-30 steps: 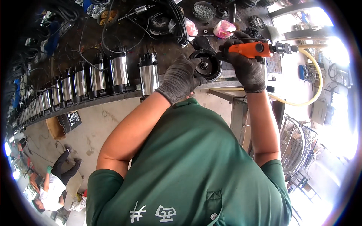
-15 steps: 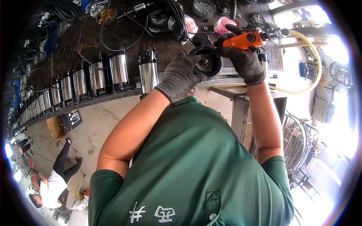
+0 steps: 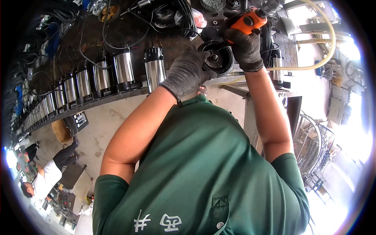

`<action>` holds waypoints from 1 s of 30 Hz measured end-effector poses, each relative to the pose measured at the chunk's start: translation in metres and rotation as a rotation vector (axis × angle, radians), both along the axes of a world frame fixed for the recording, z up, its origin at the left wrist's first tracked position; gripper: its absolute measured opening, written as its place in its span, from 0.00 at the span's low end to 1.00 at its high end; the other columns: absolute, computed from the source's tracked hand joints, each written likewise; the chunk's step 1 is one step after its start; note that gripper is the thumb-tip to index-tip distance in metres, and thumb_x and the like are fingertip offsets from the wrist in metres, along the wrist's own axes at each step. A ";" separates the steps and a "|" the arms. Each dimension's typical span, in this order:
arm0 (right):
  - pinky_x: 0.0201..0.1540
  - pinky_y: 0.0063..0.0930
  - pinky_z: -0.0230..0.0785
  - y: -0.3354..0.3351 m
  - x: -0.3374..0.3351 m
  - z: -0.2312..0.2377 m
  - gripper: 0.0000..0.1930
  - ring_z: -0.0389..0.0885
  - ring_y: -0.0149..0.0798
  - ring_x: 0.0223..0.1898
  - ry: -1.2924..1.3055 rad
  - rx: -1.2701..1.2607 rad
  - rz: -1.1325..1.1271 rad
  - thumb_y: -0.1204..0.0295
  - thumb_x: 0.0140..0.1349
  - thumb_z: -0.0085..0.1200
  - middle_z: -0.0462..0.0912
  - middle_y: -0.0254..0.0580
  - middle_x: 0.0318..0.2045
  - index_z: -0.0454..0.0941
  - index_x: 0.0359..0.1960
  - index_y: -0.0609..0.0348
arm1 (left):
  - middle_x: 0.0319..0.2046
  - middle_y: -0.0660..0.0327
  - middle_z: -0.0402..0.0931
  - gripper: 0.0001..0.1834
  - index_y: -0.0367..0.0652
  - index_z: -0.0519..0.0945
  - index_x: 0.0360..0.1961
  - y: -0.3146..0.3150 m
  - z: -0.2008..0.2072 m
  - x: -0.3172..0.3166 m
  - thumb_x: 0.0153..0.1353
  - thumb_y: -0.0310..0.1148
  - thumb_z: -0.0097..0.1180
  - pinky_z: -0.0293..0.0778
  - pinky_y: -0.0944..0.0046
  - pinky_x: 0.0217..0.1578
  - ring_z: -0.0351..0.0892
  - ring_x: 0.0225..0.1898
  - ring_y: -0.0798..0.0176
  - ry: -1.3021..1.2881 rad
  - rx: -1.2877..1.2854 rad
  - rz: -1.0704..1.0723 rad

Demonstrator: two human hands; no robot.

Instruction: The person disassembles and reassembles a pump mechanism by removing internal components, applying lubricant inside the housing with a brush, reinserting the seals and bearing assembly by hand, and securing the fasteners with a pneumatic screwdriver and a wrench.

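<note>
Left hand (image 3: 186, 71): fingers clasped on the left rim of the black round housing (image 3: 223, 62), at the worktop (image 3: 173, 42)'s near edge. Right hand (image 3: 246, 47): wrapped around the orange tool (image 3: 246, 23). You hide its tip; contact with the housing unclear. Advisable: brace the rim firmly, keep your left fingers clear, leave the yellow hose (image 3: 297, 69) slack.

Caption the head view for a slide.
Gloved left hand holds a round black housing while the right hand grips an orange pneumatic tool.
</note>
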State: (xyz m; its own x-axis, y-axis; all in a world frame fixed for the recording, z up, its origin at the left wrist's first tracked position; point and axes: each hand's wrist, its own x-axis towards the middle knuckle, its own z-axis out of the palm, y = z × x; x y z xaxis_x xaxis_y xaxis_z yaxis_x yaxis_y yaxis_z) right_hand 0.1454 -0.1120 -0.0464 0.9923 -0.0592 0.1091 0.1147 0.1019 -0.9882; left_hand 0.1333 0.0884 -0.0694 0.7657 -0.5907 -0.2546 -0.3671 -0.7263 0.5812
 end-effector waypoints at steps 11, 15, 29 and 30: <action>0.41 0.27 0.79 0.014 0.000 0.004 0.19 0.85 0.35 0.35 -0.033 -0.024 -0.077 0.79 0.55 0.60 0.85 0.39 0.35 0.79 0.50 0.65 | 0.58 0.39 0.72 0.37 0.40 0.77 0.62 0.002 0.012 0.004 0.56 0.51 0.71 0.75 0.50 0.62 0.77 0.60 0.43 0.025 0.027 -0.052; 0.40 0.27 0.79 0.013 -0.001 0.003 0.19 0.85 0.35 0.35 0.003 0.026 -0.084 0.78 0.55 0.60 0.84 0.39 0.34 0.79 0.50 0.65 | 0.57 0.39 0.72 0.37 0.40 0.77 0.62 0.002 0.012 0.004 0.56 0.51 0.71 0.75 0.50 0.62 0.76 0.61 0.43 0.051 0.020 -0.041; 0.41 0.28 0.80 0.007 -0.001 0.007 0.17 0.86 0.35 0.34 0.067 -0.061 -0.174 0.77 0.57 0.61 0.85 0.38 0.34 0.78 0.49 0.64 | 0.60 0.36 0.70 0.42 0.39 0.75 0.66 0.003 0.011 0.003 0.54 0.50 0.73 0.76 0.52 0.61 0.79 0.59 0.43 -0.001 -0.013 -0.073; 0.41 0.28 0.80 0.004 0.000 0.006 0.17 0.86 0.35 0.34 0.064 -0.063 -0.179 0.77 0.57 0.61 0.85 0.38 0.34 0.78 0.49 0.64 | 0.60 0.36 0.70 0.42 0.39 0.75 0.66 0.003 0.009 0.004 0.54 0.50 0.73 0.76 0.52 0.61 0.79 0.59 0.43 -0.004 -0.015 -0.077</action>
